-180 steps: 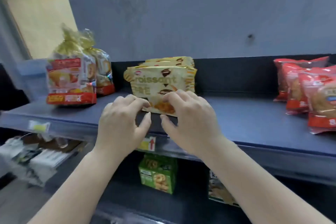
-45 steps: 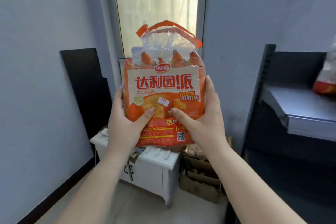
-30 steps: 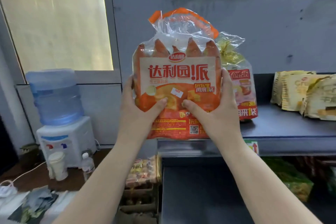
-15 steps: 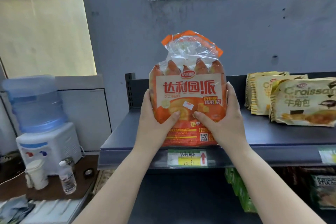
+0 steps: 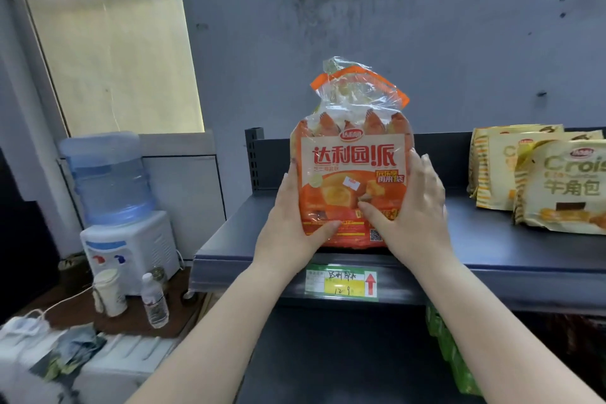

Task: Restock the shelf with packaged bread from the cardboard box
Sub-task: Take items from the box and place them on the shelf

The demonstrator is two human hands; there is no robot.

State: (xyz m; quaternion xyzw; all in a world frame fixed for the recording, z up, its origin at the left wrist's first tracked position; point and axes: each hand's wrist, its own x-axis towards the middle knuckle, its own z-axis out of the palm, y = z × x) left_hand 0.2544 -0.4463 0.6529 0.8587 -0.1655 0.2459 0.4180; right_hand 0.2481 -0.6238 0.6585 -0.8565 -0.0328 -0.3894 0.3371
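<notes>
At the far left a water dispenser stands on a low surface beside the shelf, with a paper cup and a small bottle in front of it, well clear of the work. The left hand grips the lower left edge of the orange bread bag, its fingers wrapped behind and the thumb pressed across the front. The bag stands upright near the shelf's front edge, directly above the yellow price label, probably so it faces shoppers at its marked spot. Whether its base fully rests on the shelf cannot be told. The right hand clasps the bag's right side, steadying it so the soft pack does not topple. Further right, croissant packs stand in a row on the same shelf, apart from the bag.
</notes>
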